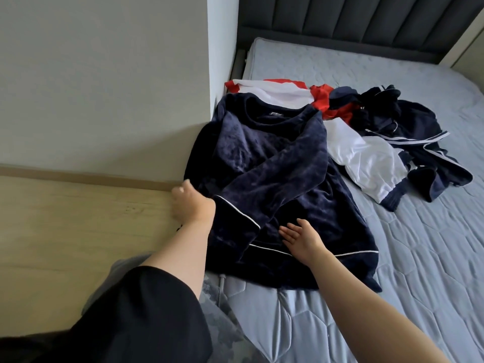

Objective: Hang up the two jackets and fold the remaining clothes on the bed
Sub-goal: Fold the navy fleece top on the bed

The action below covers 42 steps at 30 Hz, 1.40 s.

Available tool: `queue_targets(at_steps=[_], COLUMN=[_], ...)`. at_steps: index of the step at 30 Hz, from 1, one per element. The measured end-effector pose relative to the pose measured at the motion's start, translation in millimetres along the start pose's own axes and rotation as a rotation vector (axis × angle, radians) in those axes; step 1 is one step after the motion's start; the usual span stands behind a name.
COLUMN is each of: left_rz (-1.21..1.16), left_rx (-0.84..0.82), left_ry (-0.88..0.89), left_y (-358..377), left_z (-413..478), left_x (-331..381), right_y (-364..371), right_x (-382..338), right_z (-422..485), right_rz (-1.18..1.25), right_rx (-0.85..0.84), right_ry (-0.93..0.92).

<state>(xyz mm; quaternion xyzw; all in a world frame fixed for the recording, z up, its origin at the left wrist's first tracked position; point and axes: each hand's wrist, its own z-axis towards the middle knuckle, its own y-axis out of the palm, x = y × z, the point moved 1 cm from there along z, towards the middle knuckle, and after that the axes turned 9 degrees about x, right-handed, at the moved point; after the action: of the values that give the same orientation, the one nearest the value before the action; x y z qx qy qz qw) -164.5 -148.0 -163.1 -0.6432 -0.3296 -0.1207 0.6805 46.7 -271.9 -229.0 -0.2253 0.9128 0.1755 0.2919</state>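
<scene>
Navy top: a dark blue velvety top (pixel 267 163) with thin white piping is spread flat on the bed (pixel 392 258), near the bed's left edge; one sleeve is folded diagonally across the chest, and its white-trimmed cuff lies close to the left hand.
Left hand: the left hand (pixel 190 203) is seen at the left edge of the navy top, its fingers curled round a fold of the dark fabric where the top hangs over the side of the bed; the fabric is gripped.
Right hand: the right hand (pixel 301 238) is laid flat on the lower part of the navy top, just above the white-piped hem, fingers straight and spread, nothing held.
Red and white garment: a red and white garment (pixel 282 94) is bunched behind the navy top, toward the headboard, partly covered by the top's collar.
White garment: a white piece with a navy ribbed band (pixel 366 163) lies just to the right of the navy top, touching it.
Dark striped clothes: a crumpled dark heap with white stripes (pixel 408 132) lies further right of the navy top, against the white garment.
Headboard: a grey padded headboard (pixel 353 19) stands at the far end of the bed, beyond the navy top.
Wall: a pale wall (pixel 104 87) rises left of the navy top.
Floor: a wooden floor (pixel 78 231) is seen under the left arm.
Sleeve: a black sleeve (pixel 131 323) covers the upper left arm.
</scene>
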Motion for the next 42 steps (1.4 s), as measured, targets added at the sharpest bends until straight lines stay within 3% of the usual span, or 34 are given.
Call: queue_targets(at_steps=[2,4,6,10,17,27,33,42], left_rz=[0.070,0.087,0.127,0.215,0.378,0.362,0.346,0.283], left_rx=[0.100,-0.027,-0.189,-0.303,-0.365,-0.404,-0.547,-0.618], left_ry=[0.438,0.706,0.800,0.968,0.956,1.040,1.002,0.969], left_y=[7,24,41,66,92,131,144,146], left_z=[-8,-20,-34,-55,-49,-44,-25,-21], left_x=[10,16,18,24,48,69,61,55], right_y=[0,1,1,-3,-18,16,37,22], right_x=[-1,-3,-6,-27,-81,-147,-176,-212], right_z=[2,4,4,6,34,81,80,88], right_rz=[-0.019,-0.064,-0.130,-0.266,-0.372,-0.116,-0.091,0.332], right_rx=[-0.004,-0.006,0.005,0.138,0.390,0.234,0.008,0.150], right_ry=[-0.005,-0.023,-0.062,-0.332,-0.636,-0.378,-0.305,-0.348])
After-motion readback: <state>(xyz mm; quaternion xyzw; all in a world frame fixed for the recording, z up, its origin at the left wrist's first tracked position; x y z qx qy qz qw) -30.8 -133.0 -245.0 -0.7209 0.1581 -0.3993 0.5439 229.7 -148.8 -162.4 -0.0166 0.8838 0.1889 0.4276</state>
